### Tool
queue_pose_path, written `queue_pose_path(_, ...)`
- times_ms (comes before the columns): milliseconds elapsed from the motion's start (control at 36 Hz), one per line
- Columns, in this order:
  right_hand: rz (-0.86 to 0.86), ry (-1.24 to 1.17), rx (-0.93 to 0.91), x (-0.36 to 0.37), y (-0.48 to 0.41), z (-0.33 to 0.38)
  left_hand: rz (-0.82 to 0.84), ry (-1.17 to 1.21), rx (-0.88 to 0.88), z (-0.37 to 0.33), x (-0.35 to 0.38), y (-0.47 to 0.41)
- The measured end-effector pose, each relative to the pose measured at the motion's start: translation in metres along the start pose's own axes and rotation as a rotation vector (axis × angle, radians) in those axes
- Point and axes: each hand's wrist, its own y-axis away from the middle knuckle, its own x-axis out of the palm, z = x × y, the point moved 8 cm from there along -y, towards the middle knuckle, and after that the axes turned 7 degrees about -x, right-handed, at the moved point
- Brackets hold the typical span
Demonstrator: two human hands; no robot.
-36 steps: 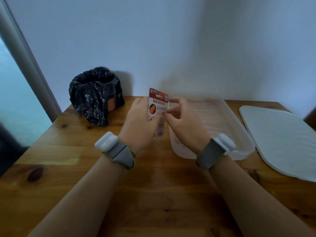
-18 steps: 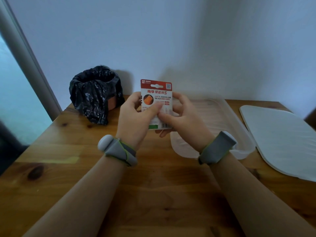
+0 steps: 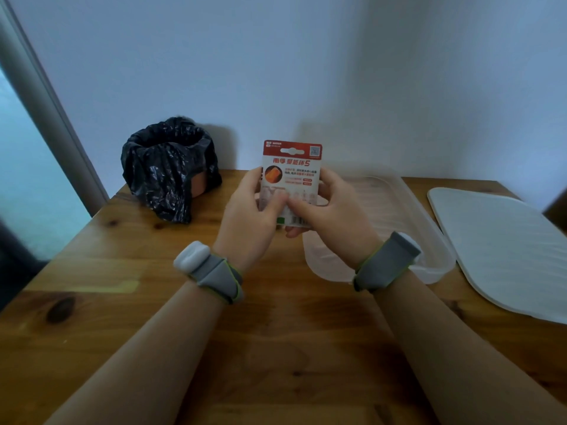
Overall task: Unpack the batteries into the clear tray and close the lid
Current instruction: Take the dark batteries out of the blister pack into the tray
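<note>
A red and white battery card pack (image 3: 292, 170) stands upright in mid-air above the table, its printed back facing me. My left hand (image 3: 250, 222) grips its left edge, thumb laid across the lower card. My right hand (image 3: 329, 213) holds the right edge, its thumb meeting the left thumb near the barcode. The batteries themselves are hidden on the far side of the card. The clear tray (image 3: 408, 216) sits open on the table just right of my hands. Its white lid (image 3: 503, 250) lies flat beside it, further right.
A small bin lined with a black plastic bag (image 3: 167, 170) stands at the back left of the wooden table (image 3: 276, 348), near the wall. A grey window frame (image 3: 46, 96) runs along the left edge.
The card pack has turned from edge-on to facing me and risen slightly. Both thumbs have come together on its lower half.
</note>
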Motion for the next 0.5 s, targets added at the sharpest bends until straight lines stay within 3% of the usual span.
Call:
queue_pose_path(167,-0.049,0.099,0.012,-0.0028,-0.0012,-0.0042,0.002,-0.057,-0.007,0.0034,0.0019,0.001)
queue_pose_path(500,0.007,-0.111,0.116,-0.0016,0.0009,-0.0083,-0.028,-0.023,-0.012,0.0015,-0.0026,0.0031)
